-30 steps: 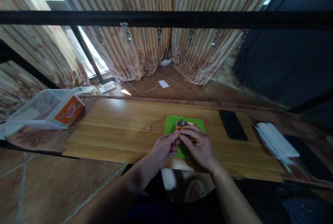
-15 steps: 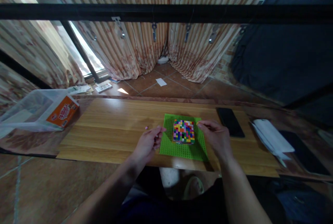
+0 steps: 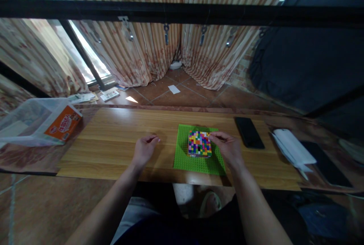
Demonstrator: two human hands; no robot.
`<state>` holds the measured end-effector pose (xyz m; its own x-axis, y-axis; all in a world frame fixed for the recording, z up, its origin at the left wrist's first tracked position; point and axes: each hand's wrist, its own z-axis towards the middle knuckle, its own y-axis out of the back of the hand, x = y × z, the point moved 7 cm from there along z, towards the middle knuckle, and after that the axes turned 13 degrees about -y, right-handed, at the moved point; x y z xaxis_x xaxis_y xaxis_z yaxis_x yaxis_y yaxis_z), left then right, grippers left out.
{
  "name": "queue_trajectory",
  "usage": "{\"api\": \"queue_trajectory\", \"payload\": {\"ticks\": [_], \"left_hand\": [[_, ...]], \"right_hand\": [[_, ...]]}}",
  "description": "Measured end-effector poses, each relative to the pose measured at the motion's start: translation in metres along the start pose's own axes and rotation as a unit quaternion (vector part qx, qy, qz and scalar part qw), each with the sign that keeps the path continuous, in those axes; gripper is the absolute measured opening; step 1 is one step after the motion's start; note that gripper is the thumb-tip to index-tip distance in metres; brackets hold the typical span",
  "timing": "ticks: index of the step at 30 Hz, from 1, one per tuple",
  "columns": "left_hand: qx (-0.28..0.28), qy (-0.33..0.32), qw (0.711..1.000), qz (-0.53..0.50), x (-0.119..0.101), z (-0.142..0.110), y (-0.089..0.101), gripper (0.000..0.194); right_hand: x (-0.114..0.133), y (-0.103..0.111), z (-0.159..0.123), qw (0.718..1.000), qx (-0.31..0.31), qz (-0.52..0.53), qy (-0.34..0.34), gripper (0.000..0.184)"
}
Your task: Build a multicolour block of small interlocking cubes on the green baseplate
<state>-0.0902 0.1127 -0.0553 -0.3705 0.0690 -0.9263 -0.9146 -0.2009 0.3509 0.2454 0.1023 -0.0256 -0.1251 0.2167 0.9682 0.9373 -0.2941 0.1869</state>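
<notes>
A block of small multicoloured building bricks (image 3: 199, 144) stands on a green studded baseplate (image 3: 182, 161) on the wooden board. My right hand (image 3: 229, 148) is closed in a pinch at the block's back right corner. A small building brick is between its fingertips, mostly hidden by them. To the left of the baseplate, my left hand (image 3: 145, 149) is low over the board with thumb and forefinger pinched together. Whatever those fingertips hold is too small and covered to make out.
A black phone (image 3: 249, 132) lies to the right of the baseplate. Beyond it are a white pouch-like item (image 3: 294, 146) and a dark flat device (image 3: 327, 163). At the far left sits a clear plastic box (image 3: 42, 118) with an orange label. A black bar (image 3: 182, 12) crosses above the board.
My left hand has moved left, off the baseplate's edge, to where a small pinkish brick lay; that brick is now covered. My right hand has moved left onto the block's corner.
</notes>
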Motion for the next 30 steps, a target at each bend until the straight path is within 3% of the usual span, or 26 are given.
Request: {"api": "queue_trajectory", "payload": {"ticks": [6,14,19,22,26,30], "left_hand": [[0.029,0.001,0.997,0.071,0.007,0.004,-0.002,0.023],[0.092,-0.036,0.976,0.196,-0.013,0.001,-0.011,0.017],[0.096,-0.043,0.970,0.218,-0.015,0.001,-0.011,0.015],[0.085,-0.038,0.979,0.181,-0.012,0.003,-0.009,0.011],[0.054,-0.013,0.997,0.047,-0.009,0.003,-0.011,0.006],[0.033,0.082,0.987,-0.132,-0.015,-0.013,-0.024,0.017]], "right_hand": [[-0.001,-0.005,-0.001,1.000,0.005,0.001,-0.005,0.022],[-0.008,-0.009,0.001,0.997,-0.002,0.072,-0.025,0.026],[-0.017,-0.012,0.006,0.991,0.019,0.124,-0.049,0.035],[-0.021,-0.016,0.005,0.988,0.034,0.132,-0.077,0.037],[-0.021,-0.017,0.004,0.987,0.036,0.131,-0.087,0.035],[-0.020,-0.017,0.004,0.989,0.032,0.126,-0.074,0.034]]}}
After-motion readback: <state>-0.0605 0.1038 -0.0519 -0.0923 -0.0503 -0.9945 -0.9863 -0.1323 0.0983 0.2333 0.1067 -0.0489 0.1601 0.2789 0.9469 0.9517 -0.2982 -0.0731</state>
